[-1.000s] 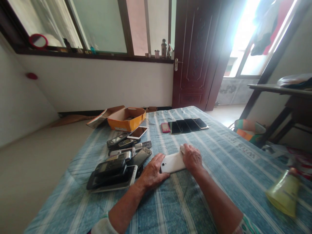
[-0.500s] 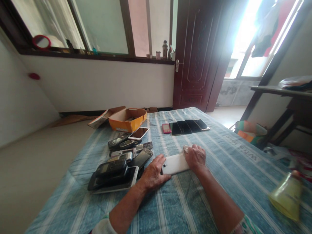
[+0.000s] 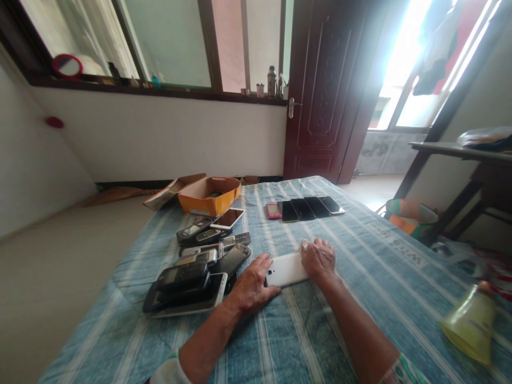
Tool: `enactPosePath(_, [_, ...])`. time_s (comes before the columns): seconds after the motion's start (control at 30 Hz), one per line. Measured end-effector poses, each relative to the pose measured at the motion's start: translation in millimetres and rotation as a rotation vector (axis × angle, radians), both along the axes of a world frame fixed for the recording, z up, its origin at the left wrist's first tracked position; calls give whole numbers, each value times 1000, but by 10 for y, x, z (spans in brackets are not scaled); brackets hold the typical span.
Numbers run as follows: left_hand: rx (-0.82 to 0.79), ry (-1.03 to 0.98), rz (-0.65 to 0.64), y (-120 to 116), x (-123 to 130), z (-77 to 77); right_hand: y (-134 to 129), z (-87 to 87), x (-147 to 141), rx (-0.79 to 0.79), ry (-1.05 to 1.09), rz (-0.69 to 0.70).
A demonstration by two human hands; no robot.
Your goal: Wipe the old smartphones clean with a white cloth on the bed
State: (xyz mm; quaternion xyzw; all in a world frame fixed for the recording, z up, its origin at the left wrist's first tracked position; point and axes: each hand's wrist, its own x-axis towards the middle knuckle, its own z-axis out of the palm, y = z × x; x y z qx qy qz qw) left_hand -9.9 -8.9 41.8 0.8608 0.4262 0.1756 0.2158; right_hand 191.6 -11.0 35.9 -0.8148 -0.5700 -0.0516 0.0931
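A white smartphone (image 3: 287, 270) lies back side up on the blue striped cloth (image 3: 256, 341). My left hand (image 3: 255, 282) grips its left end, thumb at the near edge and fingers at the far edge, beside the camera lens. Over the right end, my right hand (image 3: 319, 260) is closed on a crumpled white wipe (image 3: 304, 246), which it presses against the phone; most of the wipe is hidden under the fingers. Left of my hands is a heap of old mobile phones (image 3: 184, 274), some with keypads. Farther back, several dark-screened smartphones (image 3: 306, 209) lie in a row.
An open orange cardboard box (image 3: 210, 204) stands at the far left of the cloth. A small pink-edged item (image 3: 273, 210) ends the phone row. A translucent yellow container (image 3: 472, 325) is at the right. Behind are a dark red door (image 3: 328, 96) and a dark table (image 3: 464, 150).
My right hand has shifted slightly to the left along the phone with the wipe. My left hand and the phone have stayed in place.
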Motion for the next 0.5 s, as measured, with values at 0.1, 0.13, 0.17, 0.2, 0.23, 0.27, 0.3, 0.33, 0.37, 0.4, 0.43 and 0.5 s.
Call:
enactPosePath(0.1, [-3,25,7,0,13,7,-25,15,-14,-4,9,2])
enactPosePath(0.13, [-5,35,8,-1,18,10,-36,21,-17,-4,13,4])
enactPosePath(0.17, [-7,41,9,-1,22,14,-48,26,-21,-3,19,7])
enactPosePath(0.2, [-9,45,9,-2,25,18,-60,30,-23,-2,26,7])
enactPosePath(0.23, [-10,46,10,-2,27,21,-73,32,-26,0,33,6])
enactPosePath(0.27, [-9,45,12,-2,28,24,-85,31,-28,2,39,3])
enactPosePath(0.3, [-8,41,13,-2,29,26,-98,28,-30,8,41,0])
enactPosePath(0.33, [-7,36,15,0,28,27,-112,22,-31,16,39,-2])
enactPosePath(0.37, [-4,31,16,2,27,27,-127,15,-32,26,35,-1])
enactPosePath(0.4, [-2,27,15,5,25,26,-144,6,-33,34,30,4])
enactPosePath(0.43, [0,22,14,8,24,25,-165,-4,-34,42,24,9])
enactPosePath(0.5, [3,16,9,17,19,19,-217,-24,-33,53,6,21])
